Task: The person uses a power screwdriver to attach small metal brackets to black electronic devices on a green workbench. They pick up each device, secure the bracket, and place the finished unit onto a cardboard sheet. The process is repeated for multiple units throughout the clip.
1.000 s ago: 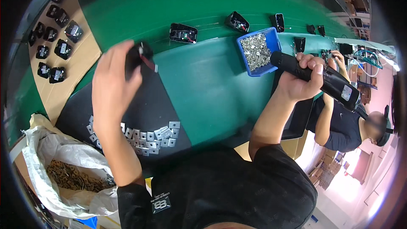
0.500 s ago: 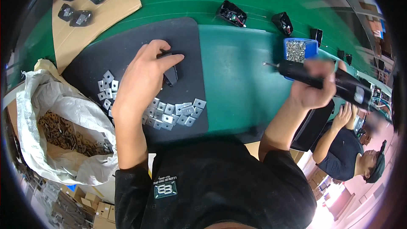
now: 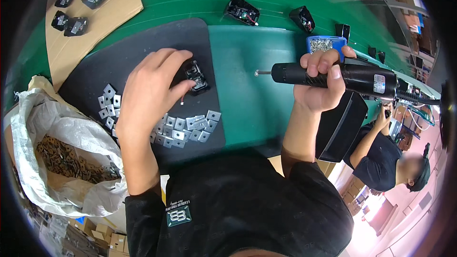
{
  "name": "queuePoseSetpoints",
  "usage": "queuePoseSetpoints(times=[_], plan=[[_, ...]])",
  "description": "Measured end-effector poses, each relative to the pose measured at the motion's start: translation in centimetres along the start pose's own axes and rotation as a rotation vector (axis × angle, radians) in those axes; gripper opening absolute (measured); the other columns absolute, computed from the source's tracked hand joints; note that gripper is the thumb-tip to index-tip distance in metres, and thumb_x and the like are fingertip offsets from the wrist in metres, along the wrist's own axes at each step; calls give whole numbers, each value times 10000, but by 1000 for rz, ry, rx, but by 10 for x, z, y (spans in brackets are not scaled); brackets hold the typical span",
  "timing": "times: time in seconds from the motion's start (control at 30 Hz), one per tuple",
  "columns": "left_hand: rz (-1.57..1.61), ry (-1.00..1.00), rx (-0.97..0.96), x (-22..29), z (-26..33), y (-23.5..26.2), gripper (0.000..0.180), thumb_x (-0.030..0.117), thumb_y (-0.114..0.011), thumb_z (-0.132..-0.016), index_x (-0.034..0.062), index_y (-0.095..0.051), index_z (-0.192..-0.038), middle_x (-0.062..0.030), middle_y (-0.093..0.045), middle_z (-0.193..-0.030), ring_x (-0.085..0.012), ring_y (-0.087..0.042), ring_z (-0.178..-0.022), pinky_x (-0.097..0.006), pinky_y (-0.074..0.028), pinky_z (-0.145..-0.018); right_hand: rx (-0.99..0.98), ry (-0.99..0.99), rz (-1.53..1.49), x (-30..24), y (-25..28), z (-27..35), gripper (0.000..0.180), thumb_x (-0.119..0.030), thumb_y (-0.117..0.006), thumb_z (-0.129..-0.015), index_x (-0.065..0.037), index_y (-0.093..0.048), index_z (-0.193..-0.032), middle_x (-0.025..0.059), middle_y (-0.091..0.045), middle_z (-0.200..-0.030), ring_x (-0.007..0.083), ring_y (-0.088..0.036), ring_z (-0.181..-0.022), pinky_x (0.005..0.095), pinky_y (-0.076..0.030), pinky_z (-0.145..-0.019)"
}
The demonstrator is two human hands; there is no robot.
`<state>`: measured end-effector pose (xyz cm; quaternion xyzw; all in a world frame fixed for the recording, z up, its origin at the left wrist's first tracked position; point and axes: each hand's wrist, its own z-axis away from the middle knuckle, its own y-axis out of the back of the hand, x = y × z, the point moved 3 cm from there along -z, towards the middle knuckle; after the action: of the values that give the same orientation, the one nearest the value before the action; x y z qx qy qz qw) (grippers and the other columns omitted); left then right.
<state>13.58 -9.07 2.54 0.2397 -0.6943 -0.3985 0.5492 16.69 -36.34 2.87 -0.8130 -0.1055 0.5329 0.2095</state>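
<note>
black plastic housing [image 3: 200, 77] near the right edge of the mat [image 3: 119, 59]: from my remote seat it looks light, stiff, its wire [image 3: 183, 97] fragile; i'd favour the side walls. my left hand [image 3: 154, 78] pinches its left side; my right hand [image 3: 320, 78] clamps a corded screwdriver [image 3: 362, 77].

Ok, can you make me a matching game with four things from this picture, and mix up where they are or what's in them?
Things:
1. power screwdriver
2. square metal plates
3. white sack
4. blue bin

Places and states:
A. open, with brownish pieces inside
B. holding small shiny metal pieces
C. in the person's right hand
D. lying on the black mat

Right pairs: 1-C, 2-D, 3-A, 4-B
</note>
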Motion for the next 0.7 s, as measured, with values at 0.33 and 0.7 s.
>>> queuePoseSetpoints(times=[0.33,0.7], plan=[[-325,545,251,-52,85,42,321,68,-701,-796,-10,-636,-1101,-178,-612,-1039,-350,-601,-929,-420,-482,-802,-148,66,127,0,-1,5,468,-136,-627,-828,-74,-463,-1262,43,-505,-734,157,-484,-577,352,-448,-589],[-92,677,230,-67,79,25,309,61,-774,-720,5,-613,-977,-151,-629,-901,-297,-631,-802,-383,-494,-726,-273,72,67,3,-8,6,481,-99,-636,-814,-71,-432,-1248,50,-511,-718,168,-500,-562,360,-462,-567]])
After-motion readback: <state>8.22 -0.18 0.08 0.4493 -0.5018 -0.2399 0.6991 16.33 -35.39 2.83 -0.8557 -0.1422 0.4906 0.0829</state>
